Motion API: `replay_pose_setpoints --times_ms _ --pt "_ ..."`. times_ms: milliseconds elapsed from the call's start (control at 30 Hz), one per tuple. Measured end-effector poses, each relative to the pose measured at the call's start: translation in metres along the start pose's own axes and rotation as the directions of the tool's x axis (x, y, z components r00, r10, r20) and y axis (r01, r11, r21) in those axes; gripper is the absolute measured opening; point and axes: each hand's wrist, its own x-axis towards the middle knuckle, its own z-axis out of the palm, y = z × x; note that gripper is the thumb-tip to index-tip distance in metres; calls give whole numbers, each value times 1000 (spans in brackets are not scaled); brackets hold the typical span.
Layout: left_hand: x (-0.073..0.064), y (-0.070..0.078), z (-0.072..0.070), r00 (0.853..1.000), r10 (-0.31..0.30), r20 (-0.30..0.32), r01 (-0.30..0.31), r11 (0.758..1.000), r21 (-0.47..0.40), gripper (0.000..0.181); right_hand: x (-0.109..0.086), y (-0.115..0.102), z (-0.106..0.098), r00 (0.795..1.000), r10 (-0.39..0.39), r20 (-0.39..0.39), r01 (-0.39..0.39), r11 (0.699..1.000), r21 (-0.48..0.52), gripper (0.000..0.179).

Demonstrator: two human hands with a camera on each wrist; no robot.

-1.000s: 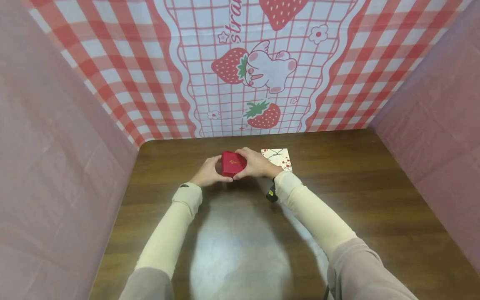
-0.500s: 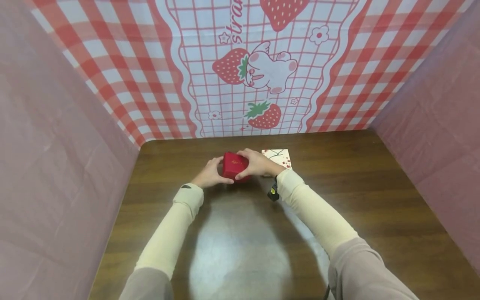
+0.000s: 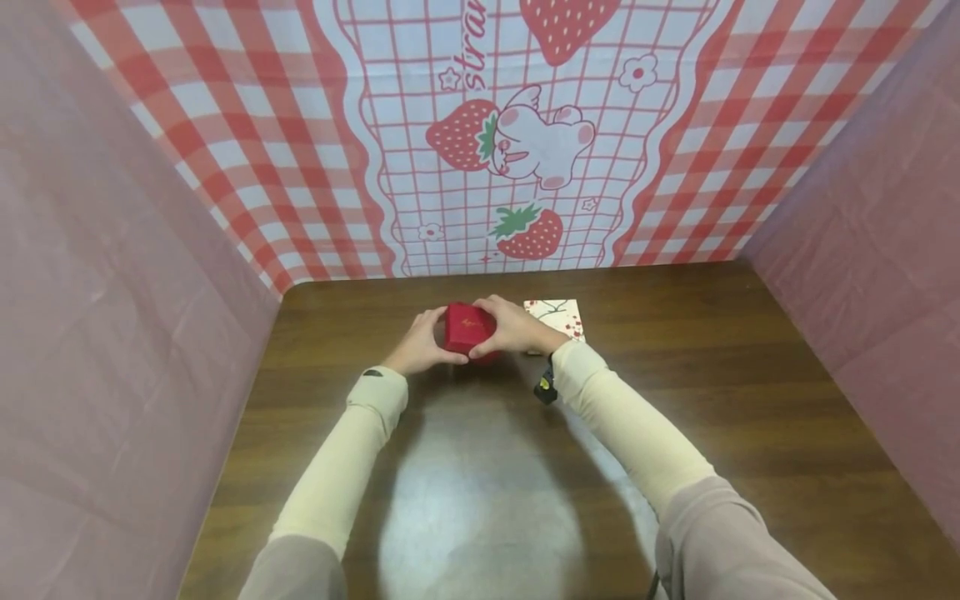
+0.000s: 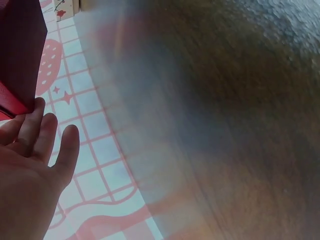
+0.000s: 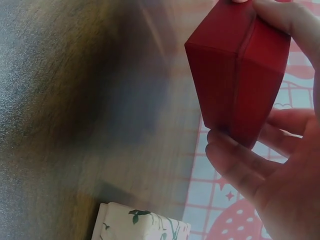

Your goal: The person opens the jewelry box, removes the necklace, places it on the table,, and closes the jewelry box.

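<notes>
Checked cloth covers the upper frame, behind the wooden counter. A pale floral box sits right of centre on the counter, partly hidden by the right grip. The red box is closed; contents not visible. It is at frame centre, between the right grip and left grip, thumb and fingers of each spread to its width, pinching it.

Cream-sleeved left arm: stretched forward, angled inward;
Cream-sleeved right arm: likewise;
Bare left hand: thumb parted from fingers, gripping;
Bare right hand: likewise gripping
</notes>
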Motion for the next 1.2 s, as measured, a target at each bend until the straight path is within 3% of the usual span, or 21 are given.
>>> replay_pose_setpoints --times_ms 500,733,1200 --pt "-2 5 -1 1000 -21 -11 21 1000 4 104 -4 -8 -1 999 -8 -49 5 997 -74 92" --pt "-6 0 -1 999 -48 4 48 999 -17 102 -5 -12 -1 997 -57 -56 49 991 -123 94" --pt "-6 -7 -5 999 -6 -52 1 996 -88 97 -4 -13 -8 999 -2 -44 0 999 -32 92"
